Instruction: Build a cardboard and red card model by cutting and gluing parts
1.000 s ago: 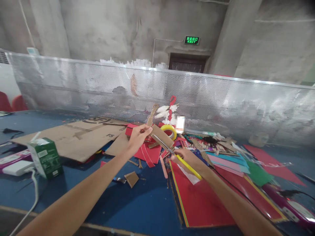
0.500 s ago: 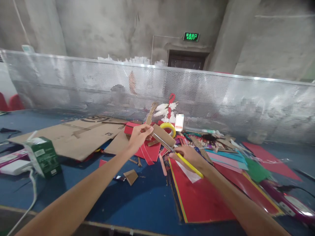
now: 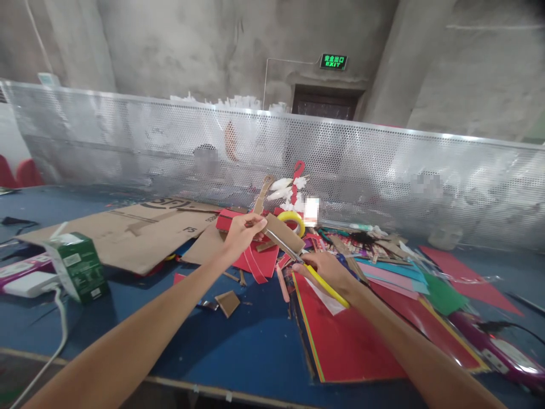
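Observation:
Between my two hands is a small brown cardboard piece (image 3: 284,233), its left end pinched by my left hand (image 3: 246,232). My right hand (image 3: 327,271) grips a pair of scissors with yellow handles (image 3: 326,285). The scissors' blades lie along the lower edge of the cardboard and point toward my left fingers; how far the blades are apart I cannot tell. Just behind the cardboard is a yellow tape roll (image 3: 297,220). Red paper pieces (image 3: 264,264) lie below my left hand, and a stack of red sheets (image 3: 349,346) lies under my right wrist.
A large cardboard sheet (image 3: 140,233) and a green box (image 3: 80,270) are at left. Coloured papers (image 3: 392,272) and a purple power strip (image 3: 502,346) lie at right. A perforated metal screen (image 3: 170,147) rises behind the blue table (image 3: 204,346). A small cardboard scrap (image 3: 227,303) lies in front.
My hands, the scissors and the cardboard hold almost the same pose. The whole view has shifted very slightly.

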`<state>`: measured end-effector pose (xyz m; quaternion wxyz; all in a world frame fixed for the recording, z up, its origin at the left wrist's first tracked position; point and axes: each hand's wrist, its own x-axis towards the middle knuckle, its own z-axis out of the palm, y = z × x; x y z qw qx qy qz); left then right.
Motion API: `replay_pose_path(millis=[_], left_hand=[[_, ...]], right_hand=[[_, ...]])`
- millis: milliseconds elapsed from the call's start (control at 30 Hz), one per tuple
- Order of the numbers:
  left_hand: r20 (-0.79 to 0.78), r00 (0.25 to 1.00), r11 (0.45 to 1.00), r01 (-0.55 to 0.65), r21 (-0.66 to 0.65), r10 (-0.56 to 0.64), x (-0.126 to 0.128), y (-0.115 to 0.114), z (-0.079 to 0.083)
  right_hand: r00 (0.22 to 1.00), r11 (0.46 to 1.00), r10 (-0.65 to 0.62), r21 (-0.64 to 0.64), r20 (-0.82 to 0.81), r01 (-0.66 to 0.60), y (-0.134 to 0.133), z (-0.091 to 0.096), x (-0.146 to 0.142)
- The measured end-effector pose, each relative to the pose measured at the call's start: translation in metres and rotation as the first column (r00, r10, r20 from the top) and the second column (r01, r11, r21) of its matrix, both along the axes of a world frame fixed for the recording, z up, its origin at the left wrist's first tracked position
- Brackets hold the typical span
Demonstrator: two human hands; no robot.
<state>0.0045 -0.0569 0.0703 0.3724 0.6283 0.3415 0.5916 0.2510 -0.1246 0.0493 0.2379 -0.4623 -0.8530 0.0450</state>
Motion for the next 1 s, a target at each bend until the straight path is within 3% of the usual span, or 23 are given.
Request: replay_pose_path(millis=[400, 667, 1000], left_hand=[[-0.098, 0.995, 0.996, 0.042, 0.078, -0.035, -0.006, 0.0, 0.004], [-0.137, 0.989, 0.996, 0.055, 0.064, -0.046, -0.009, 0.004, 0.003], [-0.195, 0.98, 0.99, 0.053, 0.133, -0.026, -0.011, 0.006, 0.004]], right_hand=[[0.999, 1.0, 0.023, 0.011, 0.03, -0.024, 0.003, 0.003, 0.001], [0.949, 0.986, -0.156, 0.098, 0.276, 0.133, 0.003, 0.002, 0.001], [0.88, 0.982, -0.188, 0.098, 0.436, 0.161, 0.003, 0.008, -0.006]])
